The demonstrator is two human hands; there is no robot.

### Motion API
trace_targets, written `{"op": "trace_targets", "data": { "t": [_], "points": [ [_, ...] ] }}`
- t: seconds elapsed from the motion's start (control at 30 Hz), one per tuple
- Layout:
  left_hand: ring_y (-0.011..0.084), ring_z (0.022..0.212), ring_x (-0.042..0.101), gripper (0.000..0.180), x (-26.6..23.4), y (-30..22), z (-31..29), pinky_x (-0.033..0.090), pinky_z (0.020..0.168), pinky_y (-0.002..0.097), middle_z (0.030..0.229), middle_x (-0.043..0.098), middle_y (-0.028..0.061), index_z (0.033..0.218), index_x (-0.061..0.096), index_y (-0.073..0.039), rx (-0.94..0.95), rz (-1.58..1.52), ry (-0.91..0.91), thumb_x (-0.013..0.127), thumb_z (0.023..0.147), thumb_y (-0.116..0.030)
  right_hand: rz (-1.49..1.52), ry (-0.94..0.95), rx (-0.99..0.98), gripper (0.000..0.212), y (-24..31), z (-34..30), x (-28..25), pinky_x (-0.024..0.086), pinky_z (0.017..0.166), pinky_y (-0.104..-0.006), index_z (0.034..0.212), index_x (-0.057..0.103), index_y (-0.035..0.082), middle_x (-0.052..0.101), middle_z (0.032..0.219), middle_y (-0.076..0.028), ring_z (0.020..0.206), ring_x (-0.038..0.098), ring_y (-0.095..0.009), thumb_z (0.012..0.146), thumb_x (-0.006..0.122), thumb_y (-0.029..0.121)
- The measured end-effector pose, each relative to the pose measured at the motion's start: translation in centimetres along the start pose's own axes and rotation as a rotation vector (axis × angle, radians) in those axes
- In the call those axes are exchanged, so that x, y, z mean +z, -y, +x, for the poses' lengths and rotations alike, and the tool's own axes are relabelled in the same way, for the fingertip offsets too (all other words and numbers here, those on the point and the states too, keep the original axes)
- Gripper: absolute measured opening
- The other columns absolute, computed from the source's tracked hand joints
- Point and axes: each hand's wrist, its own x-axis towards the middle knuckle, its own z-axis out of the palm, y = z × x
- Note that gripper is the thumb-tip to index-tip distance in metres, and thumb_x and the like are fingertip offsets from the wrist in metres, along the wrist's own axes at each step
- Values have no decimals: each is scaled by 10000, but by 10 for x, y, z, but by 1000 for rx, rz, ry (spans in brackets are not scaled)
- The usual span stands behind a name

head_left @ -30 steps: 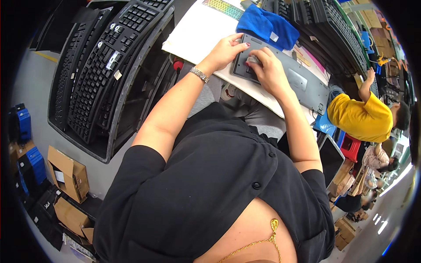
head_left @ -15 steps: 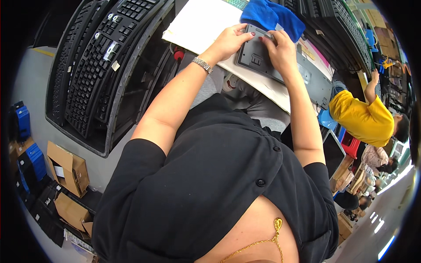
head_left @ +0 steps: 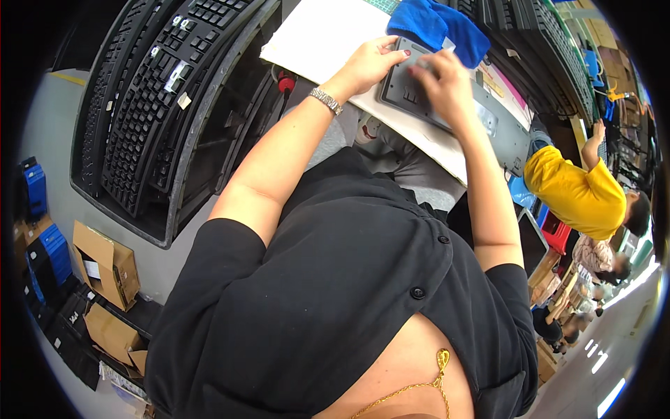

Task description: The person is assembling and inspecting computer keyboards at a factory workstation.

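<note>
A dark grey keyboard (head_left: 405,89) lies with its underside up on the white worktop, stretching away to the right. My left hand (head_left: 370,66) grips its left end, the thumb on the underside and the fingers at the far edge. Over the same part of the keyboard is my right hand (head_left: 447,84), its fingers bent and smeared by motion. A small pale scrap (head_left: 449,45) shows at those fingertips; whether they hold it I cannot tell. Just past the keyboard's far edge lies a blue cloth (head_left: 427,24).
To the left stands a black bin (head_left: 174,209) packed with upright black keyboards (head_left: 143,115). More keyboards (head_left: 548,52) are stacked at the far right. The white worktop (head_left: 314,35) extends left of the keyboard. A person in a yellow shirt (head_left: 576,188) works at the right. Cardboard boxes (head_left: 112,269) sit lower left.
My right hand has lifted slightly off the keyboard's underside and its fingers have curled, now blurred. A pale scrap has come into view by its fingertips. My left hand keeps its grip.
</note>
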Motion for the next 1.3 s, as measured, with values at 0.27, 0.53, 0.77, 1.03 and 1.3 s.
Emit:
{"op": "trace_targets", "data": {
  "t": [0.27,0.53,0.77,1.03,1.3],
  "points": [
    [114,913,652,610,-4,11,0,487,751,202,1158,730,135,1516,493,24,53,-20,21,702,982,-184,9,60,-118,212,20,-16,7,537,725,-360,988,756,-12,608,905,-106,758,634,-262,926,746,190],
    [127,984,637,605,-2,-3,-4,481,849,255,1172,724,112,1507,517,3,-68,6,-3,707,976,-216,81,55,-10,205,9,-2,3,531,694,-344,960,763,-19,618,889,-98,727,630,-245,924,745,182],
    [128,980,635,604,3,-7,-6,481,845,262,1188,717,119,1498,529,2,-57,-7,-1,715,971,-225,33,23,47,225,-6,8,1,523,687,-336,964,770,-16,627,893,-97,731,631,-235,918,759,204],
    [150,977,657,610,-1,5,2,504,832,266,1165,726,144,1506,513,13,-20,-42,7,710,973,-209,113,92,76,268,10,-12,1,522,686,-328,986,772,-21,654,927,-106,739,636,-229,908,774,236],
    [205,946,689,625,0,0,0,571,820,277,1203,707,238,1475,504,96,21,-12,-4,701,965,-208,211,50,298,276,1,-11,-4,527,708,-343,998,768,-32,664,939,-104,745,637,-235,904,772,228]
  ]
}}
